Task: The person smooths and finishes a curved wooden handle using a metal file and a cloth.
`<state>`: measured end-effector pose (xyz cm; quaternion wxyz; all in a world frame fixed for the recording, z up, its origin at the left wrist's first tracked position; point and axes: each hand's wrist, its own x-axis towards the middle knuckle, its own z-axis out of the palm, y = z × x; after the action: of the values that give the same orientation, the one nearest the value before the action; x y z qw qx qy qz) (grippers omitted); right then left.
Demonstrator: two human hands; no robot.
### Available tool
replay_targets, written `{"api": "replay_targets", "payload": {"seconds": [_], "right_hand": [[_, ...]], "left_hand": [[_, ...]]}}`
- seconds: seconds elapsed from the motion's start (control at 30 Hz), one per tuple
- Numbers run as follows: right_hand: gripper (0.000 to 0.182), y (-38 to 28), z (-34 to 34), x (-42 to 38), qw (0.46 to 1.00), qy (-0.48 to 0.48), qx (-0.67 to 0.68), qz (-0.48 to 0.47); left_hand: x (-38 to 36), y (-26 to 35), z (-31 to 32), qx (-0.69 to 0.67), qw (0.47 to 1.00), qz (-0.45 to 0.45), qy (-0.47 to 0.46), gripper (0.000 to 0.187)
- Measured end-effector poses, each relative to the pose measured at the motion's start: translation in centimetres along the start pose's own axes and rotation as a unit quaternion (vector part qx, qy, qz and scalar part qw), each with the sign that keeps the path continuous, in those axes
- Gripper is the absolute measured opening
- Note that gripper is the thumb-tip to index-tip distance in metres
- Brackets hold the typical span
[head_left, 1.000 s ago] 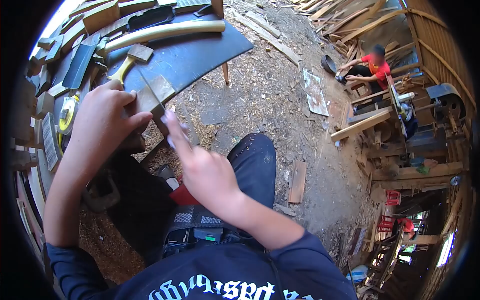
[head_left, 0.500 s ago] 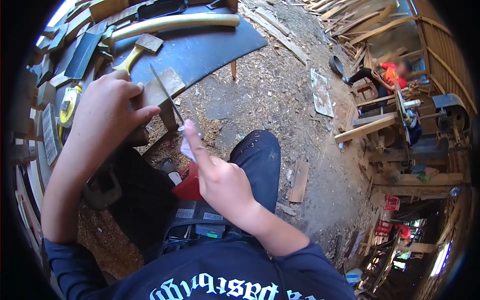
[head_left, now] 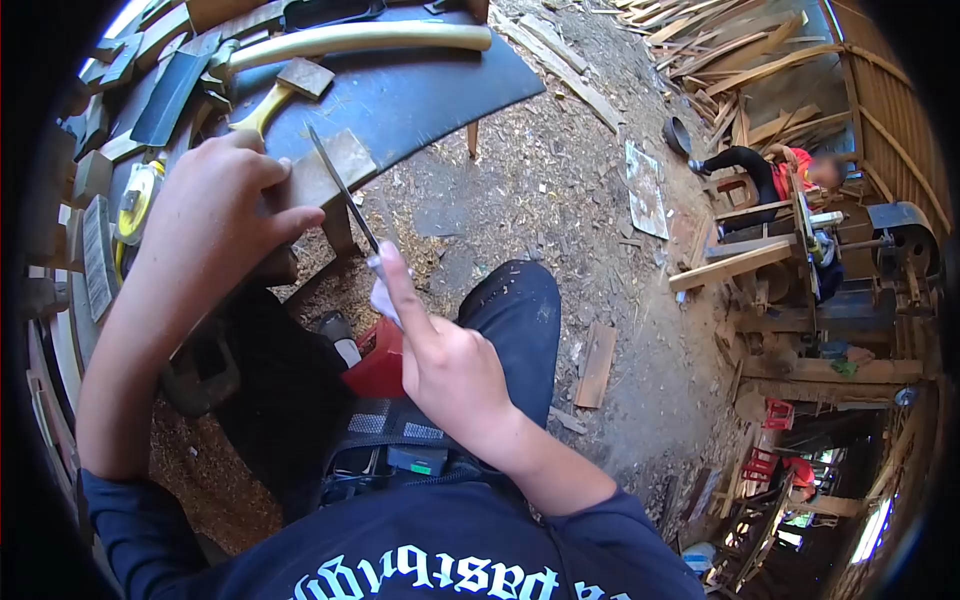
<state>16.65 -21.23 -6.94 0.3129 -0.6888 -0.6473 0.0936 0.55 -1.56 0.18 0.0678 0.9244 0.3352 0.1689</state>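
My left hand point(head_left: 215, 195) is curled over a pale wooden block point(head_left: 345, 160) at the edge of the blue-topped bench, its thumb pointing out along the near side. In my right hand point(head_left: 455, 370) is a long, thin, dark file point(head_left: 352, 200), gripped with the index finger stretched along it. A whitish cloth point(head_left: 382, 300) is bunched at the hand end of the file. The file slants up across the block, its narrow tip beyond the far side. Part of the block is hidden behind my left fingers.
A brush point(head_left: 270, 105) and a long wooden-handled tool point(head_left: 360, 45) lie on the bench point(head_left: 440, 110). A yellow tape measure point(head_left: 138, 205) is left of my arm. Wood shavings and offcuts cover the floor. A person in red point(head_left: 800, 170) sits at far right beside machinery point(head_left: 890, 240).
The file and my right hand have shifted slightly across the block, while my left hand keeps its place on it. The distant person has changed posture, leaning farther right. The view has shifted a little.
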Motion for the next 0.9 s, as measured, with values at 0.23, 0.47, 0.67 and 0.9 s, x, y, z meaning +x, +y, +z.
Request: {"api": "replay_targets", "payload": {"seconds": [0.23, 0.47, 0.67, 0.9], "right_hand": [[0.083, -1.0, 0.8, 5.5, 0.994, -0.046, -0.096, 0.023], [0.088, -0.6, -0.4, -0.1, 0.999, -0.030, -0.037, 0.019], [0.092, -1.0, 1.0, 5.4, 0.990, -0.042, -0.133, 0.005], [0.089, -0.7, 0.1, 0.1, 0.998, -0.025, -0.026, 0.042]], "left_hand": [[0.1, 0.5, 0.2, -0.002, 1.000, -0.013, -0.024, 0.044], [0.1, 0.1, 0.1, 0.008, 1.000, 0.012, -0.005, 0.042], [0.1, 0.3, 0.3, -0.005, 1.000, -0.005, -0.020, 0.040], [0.0, 0.1, 0.3, 0.002, 1.000, 0.018, 0.003, 0.043]]}}
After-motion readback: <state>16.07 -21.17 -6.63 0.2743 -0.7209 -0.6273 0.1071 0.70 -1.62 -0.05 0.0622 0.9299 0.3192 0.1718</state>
